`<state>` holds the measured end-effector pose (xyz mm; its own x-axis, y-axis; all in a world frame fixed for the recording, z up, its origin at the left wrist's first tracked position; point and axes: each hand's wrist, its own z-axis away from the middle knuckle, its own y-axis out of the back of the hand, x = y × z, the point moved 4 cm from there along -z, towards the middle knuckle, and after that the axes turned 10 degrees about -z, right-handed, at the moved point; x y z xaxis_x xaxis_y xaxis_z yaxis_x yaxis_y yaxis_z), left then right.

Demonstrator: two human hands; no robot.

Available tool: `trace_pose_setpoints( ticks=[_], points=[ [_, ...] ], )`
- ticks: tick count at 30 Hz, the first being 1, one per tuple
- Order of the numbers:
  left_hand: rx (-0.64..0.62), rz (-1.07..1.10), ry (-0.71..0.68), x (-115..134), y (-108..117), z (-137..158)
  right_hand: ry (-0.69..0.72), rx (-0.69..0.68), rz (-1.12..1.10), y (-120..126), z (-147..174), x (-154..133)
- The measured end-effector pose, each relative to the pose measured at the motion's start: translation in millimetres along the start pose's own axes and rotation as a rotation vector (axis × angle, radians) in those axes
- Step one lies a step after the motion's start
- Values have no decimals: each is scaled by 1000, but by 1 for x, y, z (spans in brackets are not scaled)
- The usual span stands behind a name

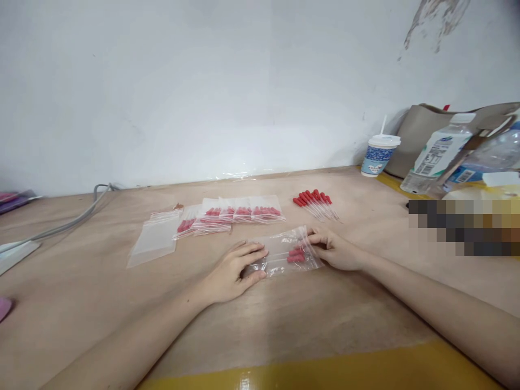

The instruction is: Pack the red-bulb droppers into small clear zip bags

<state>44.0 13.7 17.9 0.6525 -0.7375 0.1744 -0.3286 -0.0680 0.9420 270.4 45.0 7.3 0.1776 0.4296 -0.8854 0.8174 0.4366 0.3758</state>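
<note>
A clear zip bag (280, 266) lies in front of me, its zip end towards the right. Inside it are a few droppers with red bulbs (296, 259), their thin clear stems pointing left. My left hand (238, 270) holds the bag's left end between thumb and fingers. At the zip end, the bent fingers of my right hand (331, 246) pinch the bag's upper right edge; the fingertips are partly hidden by the film. Beyond my right hand lies a fanned pile of loose red-bulbed droppers (314, 201).
Filled zip bags (244, 212) overlap in a row behind my hands, beside flat bags without droppers (156, 235). A grey cable (81, 216) crosses the left side. At the right stand a paper cup with straw (379, 157), a plastic bottle (436, 154) and a beige bag (414, 132).
</note>
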Motion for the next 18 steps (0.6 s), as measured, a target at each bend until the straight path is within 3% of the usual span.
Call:
trace_pose_setpoints(
  ticks=[2,5,7,11,18],
  points=[
    [5,4,-3,0,0,0,-47,100,85,6,1,4],
    [1,21,-9,-1,0,0,-165,399,337,21,4,12],
    [-10,22,-11,-1,0,0,-177,521,532,29,2,12],
    [-28,15,0,-2,-1,0,-132,531,782,37,-20,9],
    [-5,48,0,-3,-2,0,-389,512,989,39,-68,20]
  ],
)
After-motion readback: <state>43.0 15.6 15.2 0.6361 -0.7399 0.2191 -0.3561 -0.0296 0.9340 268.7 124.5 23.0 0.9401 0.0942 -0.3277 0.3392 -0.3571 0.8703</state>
